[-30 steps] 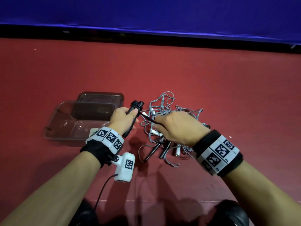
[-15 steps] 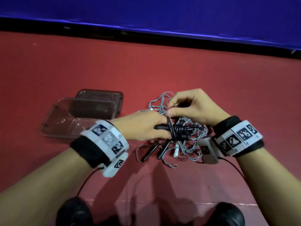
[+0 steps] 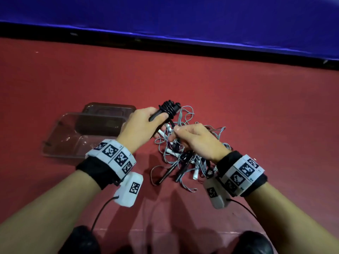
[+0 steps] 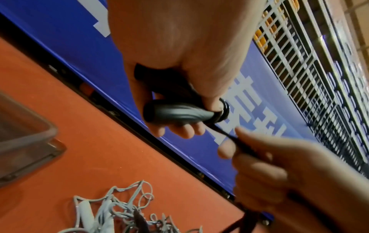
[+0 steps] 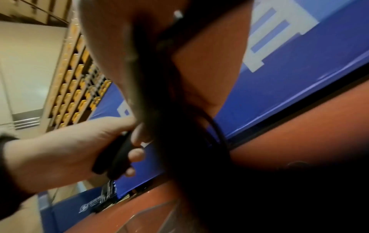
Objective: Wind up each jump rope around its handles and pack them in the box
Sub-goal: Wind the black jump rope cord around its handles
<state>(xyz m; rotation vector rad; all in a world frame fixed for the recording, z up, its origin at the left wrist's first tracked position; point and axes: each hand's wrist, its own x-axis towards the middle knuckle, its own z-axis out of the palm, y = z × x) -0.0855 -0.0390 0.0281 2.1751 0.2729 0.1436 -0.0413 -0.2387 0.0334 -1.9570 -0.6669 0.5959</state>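
My left hand (image 3: 153,117) grips a pair of black handles (image 3: 161,112), held tilted up above the pile, with black rope coiled (image 3: 169,107) round their upper end. In the left wrist view the handles (image 4: 175,111) lie across my curled fingers. My right hand (image 3: 177,130), just below and to the right, pinches the free length of the black rope (image 3: 172,123), which runs taut to the coils; the same rope (image 4: 223,133) shows in the left wrist view. A clear plastic box (image 3: 60,143) stands open to the left.
A tangled pile of grey ropes (image 3: 185,114) with white handles (image 3: 169,152) and some black handles (image 3: 167,174) lies on the red floor under my hands. The box's lid (image 3: 108,108) lies behind the box. A blue padded wall (image 3: 183,19) runs along the back.
My left hand has lifted the black handles and tipped them upward. My right hand has swung from above them down to the near side, still pinching the black rope.
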